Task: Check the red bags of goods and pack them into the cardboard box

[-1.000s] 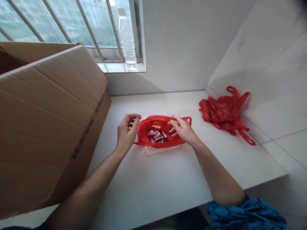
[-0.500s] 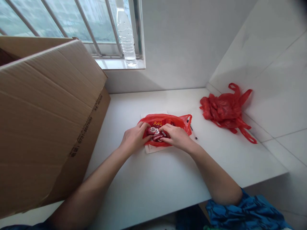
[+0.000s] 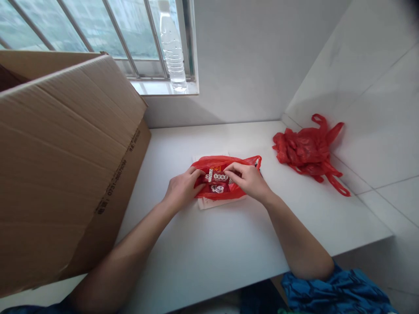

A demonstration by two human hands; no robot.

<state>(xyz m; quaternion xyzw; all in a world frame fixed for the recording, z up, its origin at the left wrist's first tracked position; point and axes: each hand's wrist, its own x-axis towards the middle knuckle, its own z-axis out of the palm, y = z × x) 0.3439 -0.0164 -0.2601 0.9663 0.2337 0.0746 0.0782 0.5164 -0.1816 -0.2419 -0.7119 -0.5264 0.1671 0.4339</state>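
Observation:
A red plastic bag [image 3: 206, 162] lies with its mouth open on the white counter. Inside it are small dark red snack packets with white and yellow print. My right hand [image 3: 250, 179] pinches the right end of one snack packet [image 3: 220, 177], which lies level in the bag's mouth. Just in front of it another dark red packet [image 3: 218, 189] shows. My left hand [image 3: 182, 186] is closed on the bag's left rim, its fingertips and thumb reaching inside beside the packets. What lies deeper in the bag is hidden.
A large cardboard box [image 3: 65, 165] with a raised flap fills the left side. A crumpled red plastic bag [image 3: 306, 146] lies at the back right by the tiled wall. A clear water bottle [image 3: 173, 52] stands on the windowsill. White paper [image 3: 216, 203] lies under the bag.
My right hand has shifted slightly right and now pinches a packet, which has come to lie level with its print showing. My left hand stays at the bag's left side.

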